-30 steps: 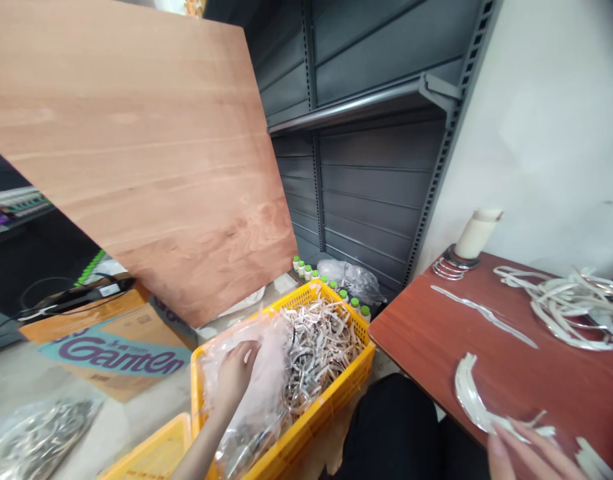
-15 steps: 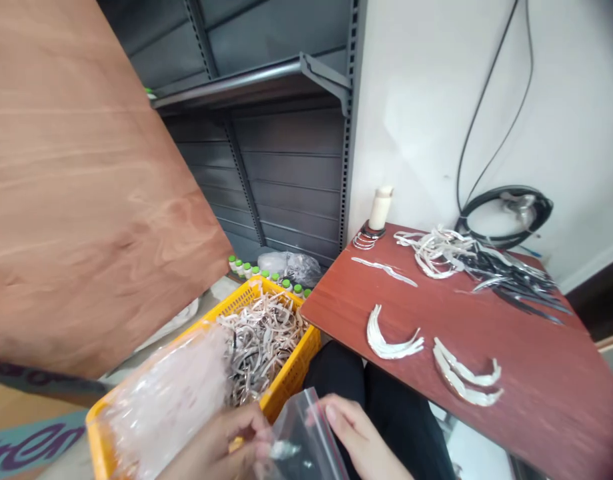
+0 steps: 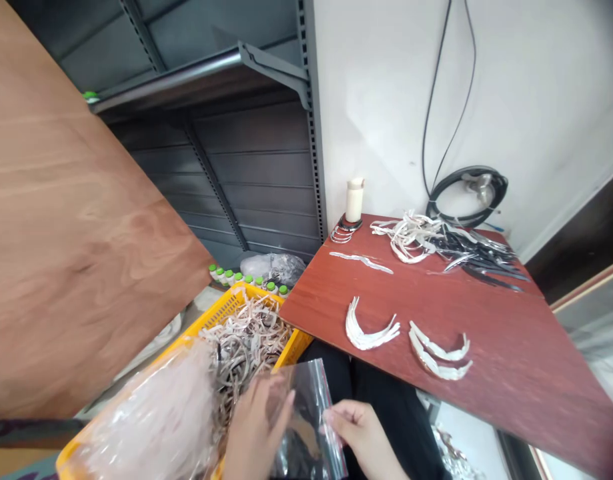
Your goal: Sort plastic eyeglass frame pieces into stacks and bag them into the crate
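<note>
Clear plastic bag, held over the dark-trousered lap beside the yellow crate. I see the right hand pinching its seam-like edge; the left hand meets the opposite side, its grip unclear to me. I judge the film light, limp and slippery, best held by that stiffer edge.
</note>
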Available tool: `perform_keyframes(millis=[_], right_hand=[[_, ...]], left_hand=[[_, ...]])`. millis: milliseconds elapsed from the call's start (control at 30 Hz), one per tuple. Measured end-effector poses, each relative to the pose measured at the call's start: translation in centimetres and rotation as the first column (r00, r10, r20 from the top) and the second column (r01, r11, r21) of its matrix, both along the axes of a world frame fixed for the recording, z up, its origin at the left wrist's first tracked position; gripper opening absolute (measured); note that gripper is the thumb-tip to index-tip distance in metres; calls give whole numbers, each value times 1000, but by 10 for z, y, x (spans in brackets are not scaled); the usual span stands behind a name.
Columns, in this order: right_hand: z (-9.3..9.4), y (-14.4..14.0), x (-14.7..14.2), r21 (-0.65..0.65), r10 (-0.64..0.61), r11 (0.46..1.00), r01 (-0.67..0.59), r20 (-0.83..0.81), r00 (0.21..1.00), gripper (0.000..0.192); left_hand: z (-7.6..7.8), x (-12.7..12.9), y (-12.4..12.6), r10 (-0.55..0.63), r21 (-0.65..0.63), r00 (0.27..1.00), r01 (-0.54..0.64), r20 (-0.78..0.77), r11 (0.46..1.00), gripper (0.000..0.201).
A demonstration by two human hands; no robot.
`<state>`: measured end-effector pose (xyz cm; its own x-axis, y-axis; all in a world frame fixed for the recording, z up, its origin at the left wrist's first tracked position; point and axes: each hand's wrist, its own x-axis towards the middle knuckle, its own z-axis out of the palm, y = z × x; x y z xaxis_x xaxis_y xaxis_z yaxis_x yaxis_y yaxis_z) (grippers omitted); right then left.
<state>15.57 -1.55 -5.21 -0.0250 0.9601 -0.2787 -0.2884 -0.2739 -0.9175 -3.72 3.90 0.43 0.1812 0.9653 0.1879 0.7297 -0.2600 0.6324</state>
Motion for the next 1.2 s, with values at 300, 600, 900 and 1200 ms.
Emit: perform_keyframes(millis=[300, 600, 900, 1200], right_hand=[[-5, -5, -8, 181, -145, 980, 84, 358, 922, 38], [-7, -1, 9, 77, 1, 997, -11, 120, 993, 47], [-10, -8, 2, 324, -271, 939, 116, 489, 829, 28], [6, -7, -6, 483, -278, 875, 14, 480, 832, 27]], left_hand=[[-28, 58, -39, 23, -342, 996, 9, 89, 940, 35], [-23, 29, -15, -5, -386, 979, 85, 203, 918, 44], [-24, 21, -26, 102, -242, 979, -57, 178, 969, 28], [-46, 42, -42, -162, -101, 986, 157, -49, 982, 32]])
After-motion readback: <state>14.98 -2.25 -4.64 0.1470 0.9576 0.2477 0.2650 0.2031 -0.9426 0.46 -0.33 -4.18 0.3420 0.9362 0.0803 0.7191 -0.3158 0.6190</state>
